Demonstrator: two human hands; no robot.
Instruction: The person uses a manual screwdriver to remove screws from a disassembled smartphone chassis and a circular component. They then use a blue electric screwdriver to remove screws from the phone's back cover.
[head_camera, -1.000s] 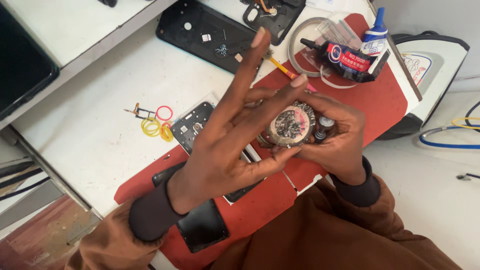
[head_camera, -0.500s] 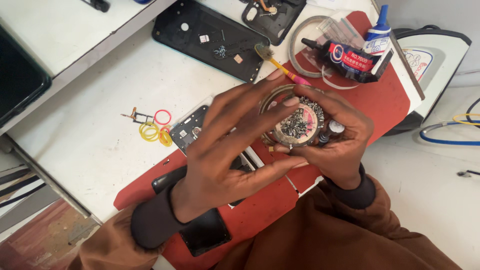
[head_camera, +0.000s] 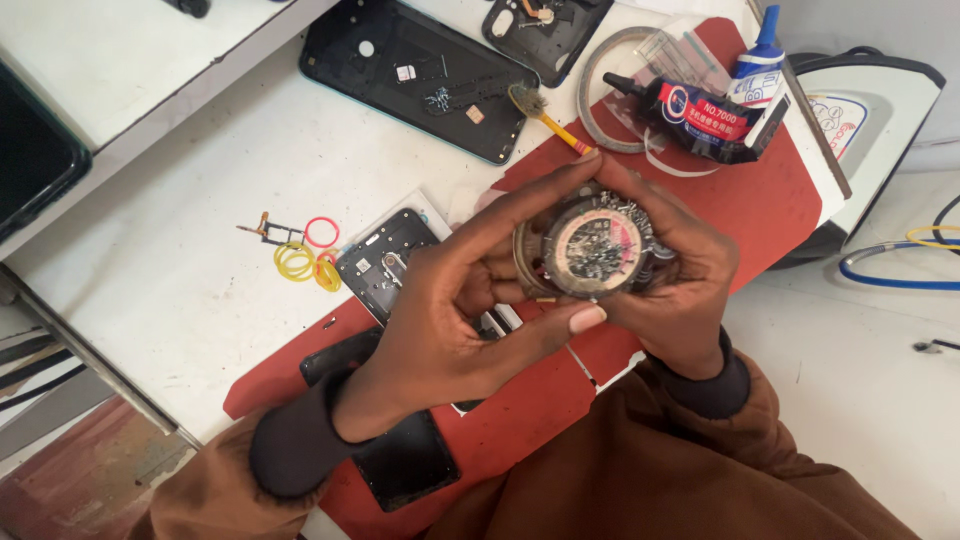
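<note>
White bench (head_camera: 180, 250) with red mat (head_camera: 760, 200): my left hand (head_camera: 450, 310), splayed open a second ago, now closes with my right hand (head_camera: 680, 290) around the round screw dish (head_camera: 597, 245), held above the mat.

A white worktable (head_camera: 200, 190) carries a red mat (head_camera: 760, 200) on its right half. At the far edge lies an open black phone housing (head_camera: 420, 75). Yellow and red rubber bands (head_camera: 305, 255) lie left of centre. A glue tube (head_camera: 700, 115) rests on the mat.
</note>
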